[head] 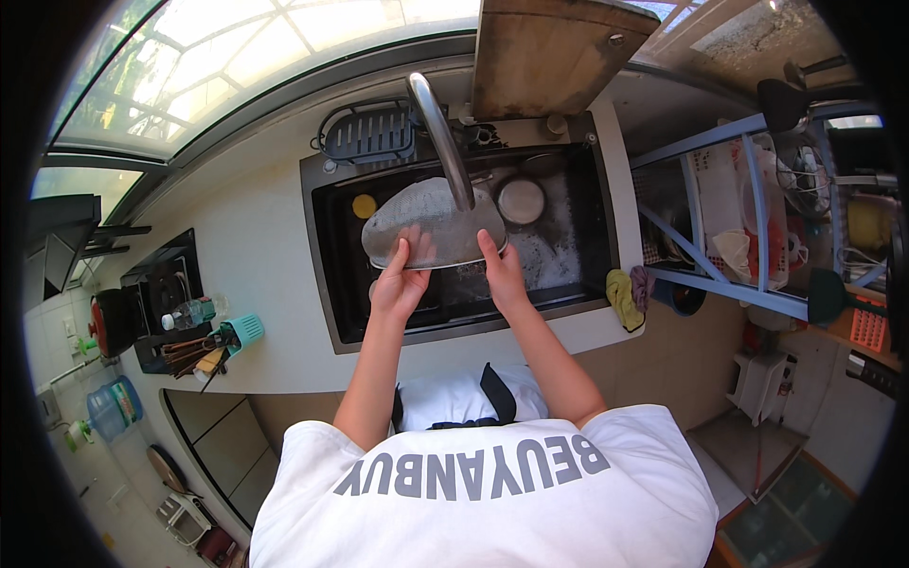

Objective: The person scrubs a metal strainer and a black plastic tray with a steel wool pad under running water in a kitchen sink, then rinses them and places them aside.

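Both my hands hold a metal mesh strainer basket (433, 220) by its near rim, over the dark double-bowl sink (327, 298). My left hand (402, 285) has its thumb outside the rim, and its fingers show through the mesh. At the rim's right end, my right hand (503, 275) grips with the thumb on top. The steel faucet spout (442, 138) arches above the basket, its tip over the mesh. A round metal vessel (520, 200) sits in the right part of the sink among suds. Beyond the basket's left end is a yellow round sponge or scrubber (364, 206).
A black slotted rack (369, 135) and a wooden cutting board (554, 57) stand behind the sink. Yellow-green and purple cloths (625, 298) hang at the counter's right corner. Left are a teal utensil holder (245, 332) and plastic bottle (190, 314); right, a blue shelf frame (710, 280).
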Tool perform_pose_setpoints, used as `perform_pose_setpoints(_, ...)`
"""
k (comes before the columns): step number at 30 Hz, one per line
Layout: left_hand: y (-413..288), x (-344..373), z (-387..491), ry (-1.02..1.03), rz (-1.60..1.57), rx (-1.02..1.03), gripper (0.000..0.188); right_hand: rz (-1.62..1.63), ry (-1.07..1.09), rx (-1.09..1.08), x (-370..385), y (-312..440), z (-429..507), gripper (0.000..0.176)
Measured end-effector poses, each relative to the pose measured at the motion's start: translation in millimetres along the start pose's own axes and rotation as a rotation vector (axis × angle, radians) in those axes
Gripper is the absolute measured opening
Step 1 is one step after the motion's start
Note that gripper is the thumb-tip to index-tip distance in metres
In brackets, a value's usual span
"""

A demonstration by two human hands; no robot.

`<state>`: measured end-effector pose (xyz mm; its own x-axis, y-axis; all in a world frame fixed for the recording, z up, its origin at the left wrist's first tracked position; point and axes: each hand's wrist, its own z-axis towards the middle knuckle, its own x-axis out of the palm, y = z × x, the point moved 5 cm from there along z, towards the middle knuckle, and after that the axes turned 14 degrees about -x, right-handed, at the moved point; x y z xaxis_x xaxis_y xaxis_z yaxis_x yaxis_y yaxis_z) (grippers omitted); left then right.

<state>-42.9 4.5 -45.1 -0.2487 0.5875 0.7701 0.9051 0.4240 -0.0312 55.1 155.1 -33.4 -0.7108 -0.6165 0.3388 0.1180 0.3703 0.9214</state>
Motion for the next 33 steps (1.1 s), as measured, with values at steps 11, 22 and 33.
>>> perform_pose_setpoints(11, 1.8, 13.6, 4.3, 0.007, 0.006, -0.002, 0.03, 0.032, -0.054, 0.001, -1.9, -0.7, -1.9, 0.039)
perform_pose_setpoints(22, 8.3, 47.0, 18.0, 0.037, 0.216, 0.084, 0.042, -0.53, 0.131, -0.058, -38.9, 11.7, 5.7, 0.039)
perform_pose_setpoints(33, 33.1, 48.6, 18.1, 0.019, 0.453, 0.065, 0.037, -0.986, 0.101, -0.795, -0.8, 91.2, 25.7, 0.025)
